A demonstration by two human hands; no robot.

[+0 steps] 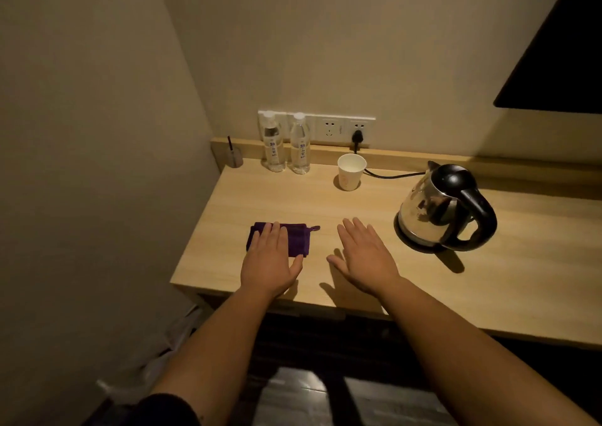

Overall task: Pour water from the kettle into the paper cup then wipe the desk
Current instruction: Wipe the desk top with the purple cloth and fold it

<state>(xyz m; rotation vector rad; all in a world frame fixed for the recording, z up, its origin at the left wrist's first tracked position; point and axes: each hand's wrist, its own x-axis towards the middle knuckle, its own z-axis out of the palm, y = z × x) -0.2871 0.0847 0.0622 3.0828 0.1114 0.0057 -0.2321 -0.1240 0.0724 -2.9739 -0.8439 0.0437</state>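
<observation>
**Kettle, paper cup and cloth on the desk**

Kettle (436, 207) of polished steel, with black lid, handle and base, stands upright at the right of the wooden desk (325, 207); we see its spout pointing away toward the wall and its handle toward the near edge. A white paper cup (351, 171) stands upright near the wall sockets (342, 129), its contents unclear in the dim light. Two capped water bottles (286, 145) (clear liquid inside) stand left of it. The folded purple cloth (296, 240) lies with its long axis left to right. Our left hand (272, 259) lies flat on the cloth, fingers extended; our right hand (365, 256) is spread flat, holding nothing.
</observation>
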